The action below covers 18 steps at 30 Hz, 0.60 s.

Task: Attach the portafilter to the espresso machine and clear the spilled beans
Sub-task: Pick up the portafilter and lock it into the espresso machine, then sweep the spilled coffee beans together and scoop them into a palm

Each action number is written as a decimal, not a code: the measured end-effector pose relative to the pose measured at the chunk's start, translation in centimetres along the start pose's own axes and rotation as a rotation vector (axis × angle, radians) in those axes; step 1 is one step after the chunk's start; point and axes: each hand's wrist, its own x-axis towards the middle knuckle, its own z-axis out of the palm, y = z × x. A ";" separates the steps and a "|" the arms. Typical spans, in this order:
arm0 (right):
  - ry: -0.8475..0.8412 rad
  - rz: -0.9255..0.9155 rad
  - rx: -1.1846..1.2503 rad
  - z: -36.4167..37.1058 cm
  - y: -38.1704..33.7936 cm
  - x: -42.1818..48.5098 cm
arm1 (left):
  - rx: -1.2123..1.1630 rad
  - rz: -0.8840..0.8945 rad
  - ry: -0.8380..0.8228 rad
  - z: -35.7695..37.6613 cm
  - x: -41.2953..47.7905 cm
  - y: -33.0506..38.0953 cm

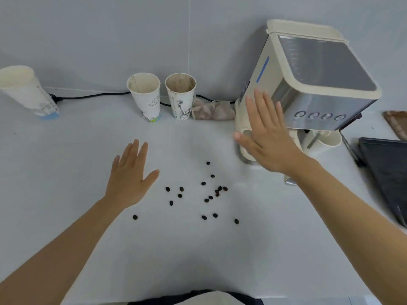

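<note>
Both hands, left hand point(128, 177) and right hand point(267, 137), hover with fingers spread flat above coffee beans point(198, 192) scattered on the bench point(66, 172) beside the espresso machine point(308, 84).

Right hand point(267, 137), flat and spread, covers the lower left front of the espresso machine point(308, 84); the drip base behind it is mostly hidden. Right forearm hides all but a small metal end of something point(290, 182) just in front of the machine; cannot tell what it is. Group head area under the machine's button row is shadowed and blurred. Dark tray point(389, 177) right of the machine is cut by the frame edge, as is the brown item point(396, 124) behind it. Paper cup point(24, 91) far left of the machine is cut at the edge. Cable point(92, 96) passes behind the cups.
</note>
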 end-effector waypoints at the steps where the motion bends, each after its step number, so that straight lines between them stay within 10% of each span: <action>1: -0.040 -0.004 0.032 1.2 -0.3 -0.6 | 0.001 -0.016 -0.013 0.4 -0.9 -0.7; 18: -0.546 0.222 0.099 15.8 0.6 -11.9 | 0.150 -0.189 -0.301 7.3 -9.5 -4.8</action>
